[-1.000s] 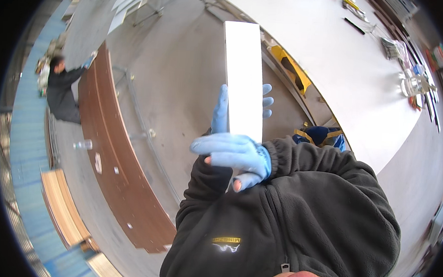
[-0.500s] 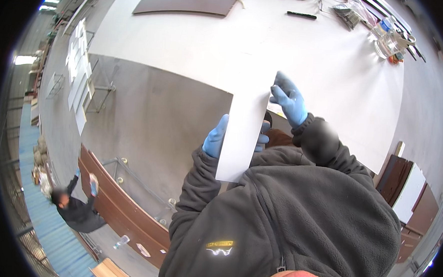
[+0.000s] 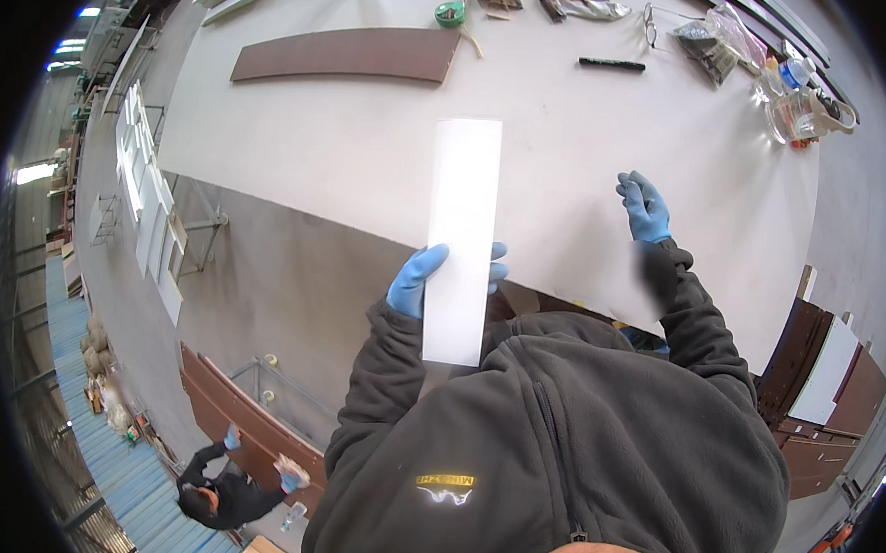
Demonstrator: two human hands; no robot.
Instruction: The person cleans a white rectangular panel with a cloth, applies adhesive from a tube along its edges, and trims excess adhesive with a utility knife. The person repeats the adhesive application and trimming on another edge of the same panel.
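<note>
My left hand (image 3: 418, 282), in a blue glove, grips a long white rectangular panel (image 3: 464, 198) around its lower half. The thumb lies along the left edge, and fingertips show past the right edge. The panel reaches from in front of my jacket out over the white table. Off to the right, my right hand (image 3: 646, 209), also gloved in blue, is over the table and away from the panel. Its fingers are drawn together; I cannot make out anything in them.
On the white table (image 3: 299, 159) lie a curved brown board (image 3: 344, 55), a green tape measure (image 3: 450, 16), a black marker (image 3: 612, 64), glasses (image 3: 650, 29) and a clear jug (image 3: 800, 117). Brown and white panels (image 3: 820, 381) stand at right. Another person (image 3: 226, 495) handles brown boards at lower left.
The white panel has shifted left and turned nearly straight away from me, still in my left hand. My right hand has moved away from it to the right, drawing its fingers together.
</note>
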